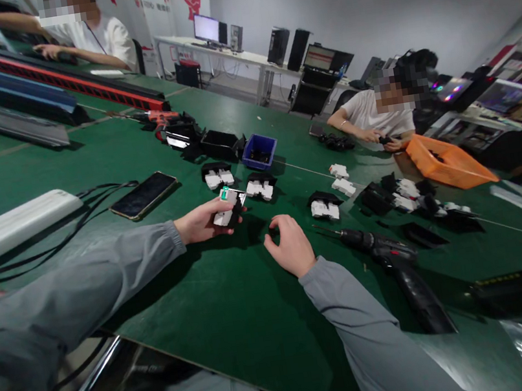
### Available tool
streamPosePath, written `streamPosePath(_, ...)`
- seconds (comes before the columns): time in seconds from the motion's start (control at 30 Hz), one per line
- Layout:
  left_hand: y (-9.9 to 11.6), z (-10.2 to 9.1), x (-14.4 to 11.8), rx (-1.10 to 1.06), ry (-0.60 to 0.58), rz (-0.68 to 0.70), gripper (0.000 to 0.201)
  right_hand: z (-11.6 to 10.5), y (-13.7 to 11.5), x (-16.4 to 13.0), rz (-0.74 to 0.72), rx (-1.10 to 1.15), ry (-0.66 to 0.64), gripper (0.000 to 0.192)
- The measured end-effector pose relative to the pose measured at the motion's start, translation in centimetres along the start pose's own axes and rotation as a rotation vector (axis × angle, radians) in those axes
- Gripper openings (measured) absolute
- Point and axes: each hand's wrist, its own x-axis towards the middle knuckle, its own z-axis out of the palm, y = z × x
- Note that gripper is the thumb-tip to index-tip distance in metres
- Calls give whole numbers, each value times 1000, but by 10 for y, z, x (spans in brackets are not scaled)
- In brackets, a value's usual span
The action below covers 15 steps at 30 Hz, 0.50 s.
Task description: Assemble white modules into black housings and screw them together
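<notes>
Left hand (202, 222) grips black-and-white plastic assembly (227, 207) with green tab, held just above green table (219, 306). Right hand (290, 244) rests on table, fingers curled over small dark part; part too hidden to identify. Cordless screwdriver (388, 261) lies just right of it. Smartphone (144, 195), blue bin (259, 150) beyond.
</notes>
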Motion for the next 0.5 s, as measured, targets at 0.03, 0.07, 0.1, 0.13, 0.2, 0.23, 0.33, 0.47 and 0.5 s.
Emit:
streamPosePath(0.03,0,0,-1,17,-18,15,56,0,0,0,13,-4,15,17)
streamPosePath(0.07,1,1,-2,36,-40,34,63,1,1,0,22,-7,26,20)
streamPosePath(0.1,1,2,-3,55,-61,53,68,1,1,0,26,-9,32,23)
streamPosePath(0.13,1,3,-4,73,-80,69,71,2,2,0,25,-10,33,25)
streamPosePath(0.2,1,5,-5,97,-100,93,72,3,3,0,13,-9,26,26)
streamPosePath(0.23,1,5,-6,101,-101,94,71,3,3,0,8,-7,23,26)
streamPosePath(0.33,1,3,-4,86,-70,63,65,3,4,0,2,-7,13,26)
streamPosePath(0.47,3,-1,-1,-8,-54,-54,52,2,3,0,5,-30,-2,25)
streamPosePath(0.5,3,-1,0,-38,-56,-75,50,2,3,0,3,-30,-1,25)
